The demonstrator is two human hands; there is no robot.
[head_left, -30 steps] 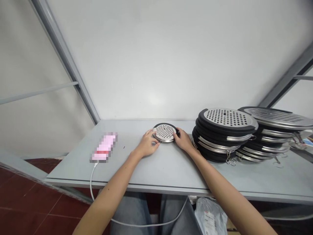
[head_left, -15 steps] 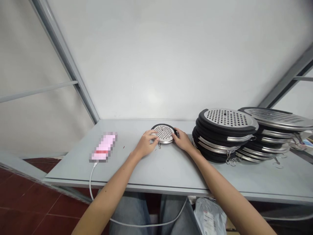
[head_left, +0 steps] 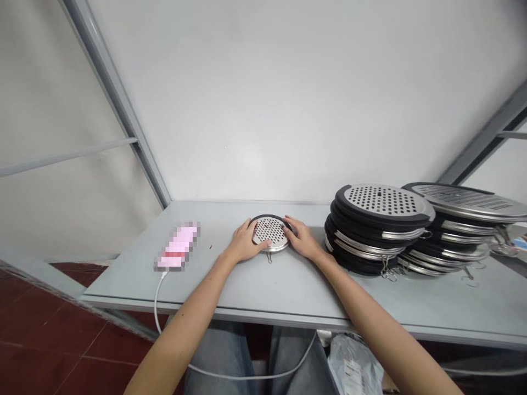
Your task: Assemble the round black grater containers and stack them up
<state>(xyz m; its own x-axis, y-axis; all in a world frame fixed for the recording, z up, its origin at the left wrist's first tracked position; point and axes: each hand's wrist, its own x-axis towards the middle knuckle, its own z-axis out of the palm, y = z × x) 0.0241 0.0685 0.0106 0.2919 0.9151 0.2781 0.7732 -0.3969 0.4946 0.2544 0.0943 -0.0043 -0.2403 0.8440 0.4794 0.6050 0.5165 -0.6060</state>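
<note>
A small stack of round perforated metal discs (head_left: 269, 230) with a black rim lies flat on the grey table in front of me. A metal binder clip (head_left: 269, 257) sticks out from its near edge. My left hand (head_left: 245, 241) is curled round the left side, its thumb lying over the top near the front. On the right side, my right hand (head_left: 302, 237) has its fingers round the rim and its thumb on the top face. Both hands grip the stack between them; what is under its top disc is mostly hidden.
To the right stands a tall stack of larger perforated discs (head_left: 381, 199) with black rims, clipped together. Another stack of wide slotted discs (head_left: 465, 198) is beside it. A blurred phone (head_left: 179, 246) with a white cable (head_left: 156, 302) lies at left. Frame posts flank the table.
The small disc stack has shifted slightly towards me and left. My left hand has closed round its left side, the thumb now over the top; my right hand has followed it.
</note>
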